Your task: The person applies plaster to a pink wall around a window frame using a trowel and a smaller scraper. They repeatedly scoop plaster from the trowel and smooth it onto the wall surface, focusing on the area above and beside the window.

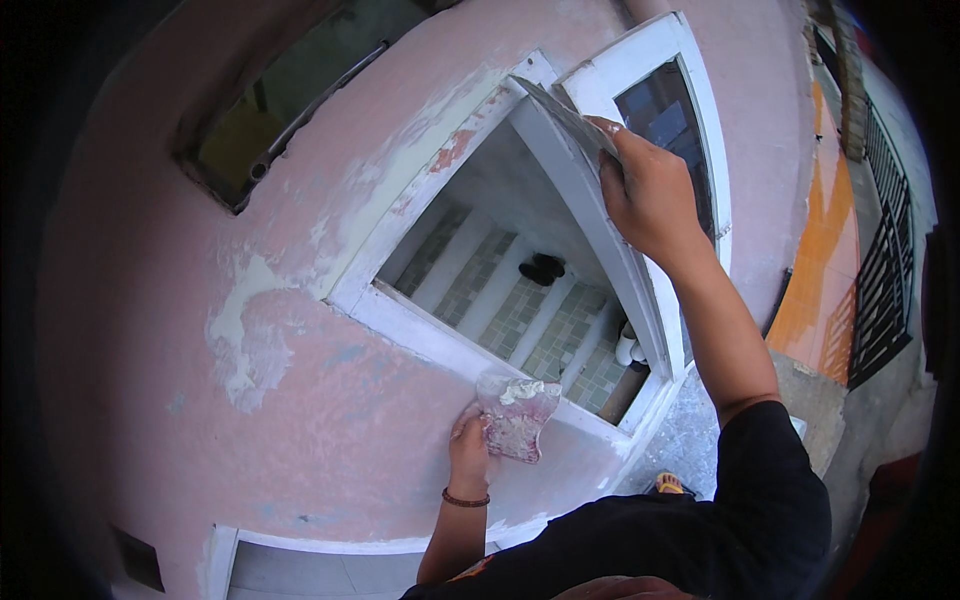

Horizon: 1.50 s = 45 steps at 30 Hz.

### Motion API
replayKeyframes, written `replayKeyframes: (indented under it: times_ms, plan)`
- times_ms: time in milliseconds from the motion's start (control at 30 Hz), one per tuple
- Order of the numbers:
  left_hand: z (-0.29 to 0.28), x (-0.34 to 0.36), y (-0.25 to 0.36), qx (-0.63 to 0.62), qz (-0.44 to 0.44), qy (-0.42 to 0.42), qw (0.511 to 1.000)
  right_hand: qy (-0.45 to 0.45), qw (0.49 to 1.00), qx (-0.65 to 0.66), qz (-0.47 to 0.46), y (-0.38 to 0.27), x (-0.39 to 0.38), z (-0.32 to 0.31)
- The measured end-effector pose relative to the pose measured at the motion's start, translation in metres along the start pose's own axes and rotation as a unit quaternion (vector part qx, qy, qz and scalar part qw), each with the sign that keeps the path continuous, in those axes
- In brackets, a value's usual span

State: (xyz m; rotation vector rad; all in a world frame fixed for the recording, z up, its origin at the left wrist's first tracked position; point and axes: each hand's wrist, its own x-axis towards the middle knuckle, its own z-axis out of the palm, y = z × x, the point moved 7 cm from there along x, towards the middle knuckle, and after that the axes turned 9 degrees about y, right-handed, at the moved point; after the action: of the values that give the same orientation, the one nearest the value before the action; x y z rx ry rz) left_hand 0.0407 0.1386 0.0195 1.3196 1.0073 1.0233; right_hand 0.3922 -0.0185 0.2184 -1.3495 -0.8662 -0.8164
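Right hand (650, 190) is gripping a putty knife (565, 112), pressing its blade against the white window frame (590, 215) up top. Left hand (468, 445) is clenching a putty-smeared board (515, 415) down by the sill. Pink wall (330, 400) is looking patchy, with an orange wall (825, 240) sitting off right.

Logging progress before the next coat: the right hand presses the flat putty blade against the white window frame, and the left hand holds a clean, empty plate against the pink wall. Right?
Not quite. The head view shows the left hand holding a pinkish putty-smeared plate loaded with white filler, not clean or empty. The rest stands: the right hand presses the flat putty blade against the white window frame.
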Motion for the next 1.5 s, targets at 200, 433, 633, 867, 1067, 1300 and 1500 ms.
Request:
replayKeyframes:
  times_ms: [200, 433, 633, 867, 1067, 1300, 1500]
  plan:
    - [0.0, 0.004, -0.004, -0.007, -0.008, -0.009, 1.0, -0.02, 1.0, 0.015, -0.003, -0.004, -0.006, 0.007]
    - [0.001, -0.001, -0.008, -0.04, -0.015, -0.028, 0.999, -0.027, 0.999, 0.024, -0.021, -0.016, -0.011, 0.003]
    - [0.007, -0.007, -0.013, -0.126, -0.074, -0.052, 0.988, -0.026, 0.999, 0.031, -0.032, -0.022, -0.017, 0.003]
    - [0.003, -0.01, -0.018, -0.123, -0.075, -0.054, 0.988, -0.053, 0.998, 0.031, -0.024, -0.03, -0.023, 0.003]
    - [0.002, -0.014, -0.019, -0.136, -0.083, -0.061, 0.985, -0.05, 0.997, 0.047, -0.037, -0.04, -0.028, 0.001]
    - [0.001, -0.019, -0.018, -0.148, -0.081, -0.078, 0.983, -0.054, 0.996, 0.051, -0.049, -0.051, -0.035, 0.0]
    - [-0.004, -0.022, -0.019, -0.147, -0.078, -0.073, 0.983, -0.065, 0.995, 0.059, -0.055, -0.06, -0.039, -0.001]
